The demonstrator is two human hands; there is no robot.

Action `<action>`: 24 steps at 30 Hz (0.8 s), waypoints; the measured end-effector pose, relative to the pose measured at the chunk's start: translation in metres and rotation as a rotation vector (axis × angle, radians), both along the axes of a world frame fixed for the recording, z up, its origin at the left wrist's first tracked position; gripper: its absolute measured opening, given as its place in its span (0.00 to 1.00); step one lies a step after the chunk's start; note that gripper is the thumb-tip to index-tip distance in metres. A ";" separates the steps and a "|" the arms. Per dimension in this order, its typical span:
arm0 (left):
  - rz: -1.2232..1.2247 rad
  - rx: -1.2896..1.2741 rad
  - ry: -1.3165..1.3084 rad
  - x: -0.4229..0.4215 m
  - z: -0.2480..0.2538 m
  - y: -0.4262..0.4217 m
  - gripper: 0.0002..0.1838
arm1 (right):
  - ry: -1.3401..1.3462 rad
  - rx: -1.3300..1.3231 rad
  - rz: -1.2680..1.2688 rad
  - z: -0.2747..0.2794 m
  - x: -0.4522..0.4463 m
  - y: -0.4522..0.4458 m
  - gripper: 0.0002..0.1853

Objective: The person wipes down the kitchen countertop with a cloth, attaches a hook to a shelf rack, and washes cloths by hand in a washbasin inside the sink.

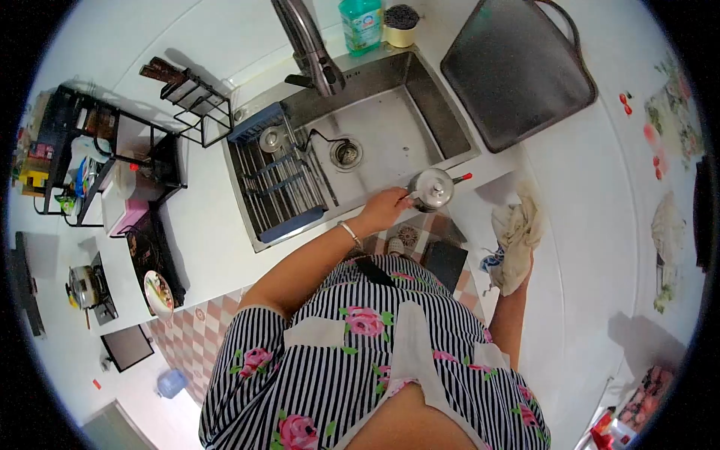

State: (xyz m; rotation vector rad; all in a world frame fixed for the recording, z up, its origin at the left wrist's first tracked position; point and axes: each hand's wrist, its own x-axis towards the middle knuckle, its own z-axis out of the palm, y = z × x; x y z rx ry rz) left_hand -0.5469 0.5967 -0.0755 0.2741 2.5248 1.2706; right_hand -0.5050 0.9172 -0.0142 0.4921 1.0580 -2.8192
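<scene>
Over the sink's front edge, my left hand (386, 210) is closed on the near side of a small metal pot (435, 190). The pot has a shiny lid with a knob, and a red-tipped piece sticks out on its far side. At the right, a crumpled beige cloth (516, 244) with a blue patch is held up in my right hand (527, 274). Cloth covers most of that hand, so its fingers are hidden. Pot and cloth are apart.
Behind the pot lies a steel sink (442, 154) with a drying rack (277, 169) and a faucet (315, 56). A dark cutting board (517, 71) leans at the right. Green bottle (362, 26), knife holder (199, 105) and black shelf (112, 157) stand around the counter.
</scene>
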 end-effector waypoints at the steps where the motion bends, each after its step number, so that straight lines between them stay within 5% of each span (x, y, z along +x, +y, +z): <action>1: 0.022 0.068 -0.081 0.000 -0.001 -0.001 0.17 | -0.004 -0.007 0.006 -0.001 -0.004 0.000 0.25; 5: 0.121 0.199 0.069 0.012 -0.007 -0.001 0.18 | -0.018 -0.005 0.031 -0.004 -0.018 -0.001 0.25; 11: 0.381 0.443 -0.116 0.055 0.038 -0.050 0.14 | -0.058 0.010 0.101 -0.004 -0.032 -0.015 0.26; 16: 0.718 0.366 -0.037 0.117 0.040 -0.123 0.14 | -0.122 0.026 0.188 -0.004 -0.051 -0.039 0.26; 19: 0.932 0.546 0.011 0.137 0.065 -0.160 0.11 | -0.185 0.037 0.311 -0.010 -0.065 -0.062 0.26; 22: 1.117 0.471 0.039 0.156 0.072 -0.177 0.17 | -0.221 0.106 0.554 -0.011 -0.094 -0.072 0.28; 24: 1.188 0.454 0.091 0.164 0.073 -0.194 0.18 | -0.124 0.435 0.622 -0.004 -0.124 -0.109 0.27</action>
